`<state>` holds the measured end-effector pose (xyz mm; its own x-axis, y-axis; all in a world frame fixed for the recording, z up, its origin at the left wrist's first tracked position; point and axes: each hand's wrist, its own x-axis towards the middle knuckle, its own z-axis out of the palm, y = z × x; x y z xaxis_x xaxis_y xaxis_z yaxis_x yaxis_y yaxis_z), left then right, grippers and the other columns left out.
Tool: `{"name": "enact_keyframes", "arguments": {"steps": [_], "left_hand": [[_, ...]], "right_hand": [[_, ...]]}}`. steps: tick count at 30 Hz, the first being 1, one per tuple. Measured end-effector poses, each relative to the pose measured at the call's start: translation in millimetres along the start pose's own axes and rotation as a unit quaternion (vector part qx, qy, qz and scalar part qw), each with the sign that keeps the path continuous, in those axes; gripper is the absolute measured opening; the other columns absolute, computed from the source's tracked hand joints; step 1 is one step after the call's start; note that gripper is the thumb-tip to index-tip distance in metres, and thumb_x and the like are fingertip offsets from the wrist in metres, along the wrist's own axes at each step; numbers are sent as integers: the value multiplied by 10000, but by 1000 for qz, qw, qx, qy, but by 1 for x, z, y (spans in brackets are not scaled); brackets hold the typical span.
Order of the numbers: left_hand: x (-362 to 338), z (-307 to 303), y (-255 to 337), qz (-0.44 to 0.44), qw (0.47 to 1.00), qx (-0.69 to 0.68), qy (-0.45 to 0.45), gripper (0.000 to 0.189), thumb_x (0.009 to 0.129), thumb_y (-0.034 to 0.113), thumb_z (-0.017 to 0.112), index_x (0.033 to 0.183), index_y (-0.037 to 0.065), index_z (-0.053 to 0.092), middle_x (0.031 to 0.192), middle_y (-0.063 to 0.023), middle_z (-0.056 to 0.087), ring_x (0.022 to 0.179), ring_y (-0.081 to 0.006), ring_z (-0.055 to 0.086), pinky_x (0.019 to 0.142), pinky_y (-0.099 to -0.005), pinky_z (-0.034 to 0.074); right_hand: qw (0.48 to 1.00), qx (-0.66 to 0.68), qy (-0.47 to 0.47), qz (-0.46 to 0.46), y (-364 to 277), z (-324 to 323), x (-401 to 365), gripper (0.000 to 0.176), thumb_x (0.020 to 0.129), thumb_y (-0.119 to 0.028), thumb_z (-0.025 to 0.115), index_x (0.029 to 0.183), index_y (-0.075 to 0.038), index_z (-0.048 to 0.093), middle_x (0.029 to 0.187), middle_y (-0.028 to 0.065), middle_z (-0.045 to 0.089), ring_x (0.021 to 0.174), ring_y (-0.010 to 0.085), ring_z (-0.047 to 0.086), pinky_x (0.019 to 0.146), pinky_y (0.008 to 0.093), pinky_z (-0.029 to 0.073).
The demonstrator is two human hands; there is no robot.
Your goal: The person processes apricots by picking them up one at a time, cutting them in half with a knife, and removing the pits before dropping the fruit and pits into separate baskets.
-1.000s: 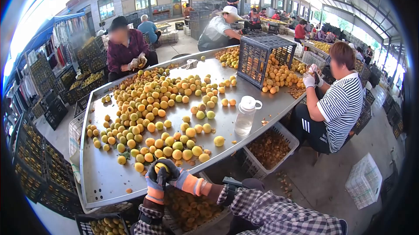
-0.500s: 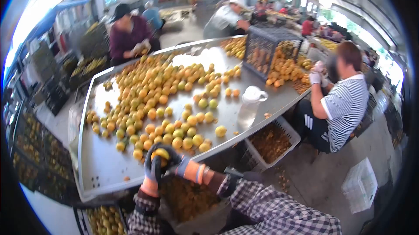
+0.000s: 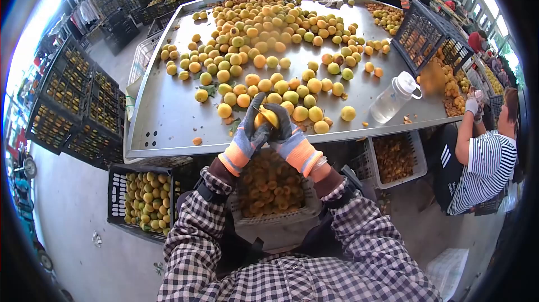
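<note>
Both of my hands wear dark-palmed gloves with orange and blue-grey cuffs, and they meet over the near edge of the metal table (image 3: 185,140). Between them is a yellow apricot (image 3: 269,115), which looks partly split; a thin dark bit beside it is too small to name. My left hand (image 3: 247,133) grips the fruit from the left, with its fingers curled. From the other side, my right hand (image 3: 285,133) closes on the same fruit. Many loose yellow-orange and greenish apricots (image 3: 292,97) lie just beyond my fingers. Below the hands stands a crate of brownish-orange pieces (image 3: 269,187).
A clear water bottle (image 3: 393,99) stands on the right of the table, near a tipped black crate (image 3: 421,38) spilling fruit. A black crate of apricots (image 3: 115,198) sits at lower left, a white crate (image 3: 421,161) at right. Co-workers sit around the table.
My view has tilted down and turned, so the table and hands appear nearer the middle. Both hands still hold an apricot, with the right hand now closer in around it.
</note>
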<state>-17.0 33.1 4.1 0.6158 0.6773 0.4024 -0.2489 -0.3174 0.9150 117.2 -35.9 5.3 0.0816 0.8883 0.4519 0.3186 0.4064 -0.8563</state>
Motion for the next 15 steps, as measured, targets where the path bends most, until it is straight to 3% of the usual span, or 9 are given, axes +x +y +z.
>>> {"name": "enact_keyframes", "arguments": {"steps": [1, 5, 7, 8, 11, 12, 15], "left_hand": [[1, 0, -6, 4, 999, 38, 12, 757, 854, 125, 616, 1494, 28, 223, 1352, -123, 475, 1206, -201, 481, 1014, -325, 404], [2, 8, -14, 0, 993, 67, 98, 676, 865, 132, 639, 1452, 17, 323, 1275, -110, 544, 1109, -179, 551, 946, -308, 456], [1, 5, 0, -214, 973, -36, 83, 531, 878, 199, 678, 1333, 1, 490, 1129, -85, 627, 970, -142, 606, 853, -280, 499], [2, 2, 2, -211, 973, -39, 81, 413, 880, 225, 702, 1196, -19, 596, 1026, -62, 665, 882, -110, 615, 800, -252, 510], [4, 0, 19, -225, 973, 5, 51, 420, 894, 226, 682, 1220, -19, 584, 1031, -54, 663, 877, -112, 628, 703, -235, 526], [0, -2, 1, -136, 989, -9, 52, 403, 883, 193, 697, 1203, -27, 591, 1034, -53, 665, 931, -114, 616, 799, -256, 511], [-3, 3, 5, -114, 990, -3, 85, 401, 875, 157, 704, 1205, -38, 584, 1064, -56, 661, 990, -122, 599, 884, -274, 482]], "right_hand": [[999, -21, 16, 23, 2, 2, -2, 602, 807, -15, 656, 1336, -117, 386, 1230, 185, 557, 1139, 333, 576, 921, 385, 483], [993, -98, 31, 50, 5, 6, -5, 596, 842, -43, 604, 1370, -135, 342, 1183, 239, 572, 1102, 420, 558, 894, 424, 481], [984, -163, 63, 48, 4, 3, -4, 621, 842, -43, 583, 1391, -153, 313, 1177, 238, 578, 1081, 432, 556, 856, 445, 486], [983, -163, 65, 49, 3, 3, -4, 621, 842, -43, 583, 1391, -153, 313, 1177, 238, 578, 1081, 432, 556, 856, 445, 486], [979, -189, 39, 67, -3, -1, -7, 648, 834, -28, 559, 1410, -134, 282, 1185, 233, 577, 1051, 431, 563, 829, 454, 491], [979, -190, 40, 68, -6, -1, -6, 640, 839, -33, 556, 1410, -120, 281, 1177, 237, 577, 1035, 433, 565, 819, 460, 491], [977, -198, 43, 61, -6, 4, -4, 615, 852, -41, 544, 1406, -98, 283, 1160, 240, 581, 1005, 437, 571, 804, 466, 491]]}}
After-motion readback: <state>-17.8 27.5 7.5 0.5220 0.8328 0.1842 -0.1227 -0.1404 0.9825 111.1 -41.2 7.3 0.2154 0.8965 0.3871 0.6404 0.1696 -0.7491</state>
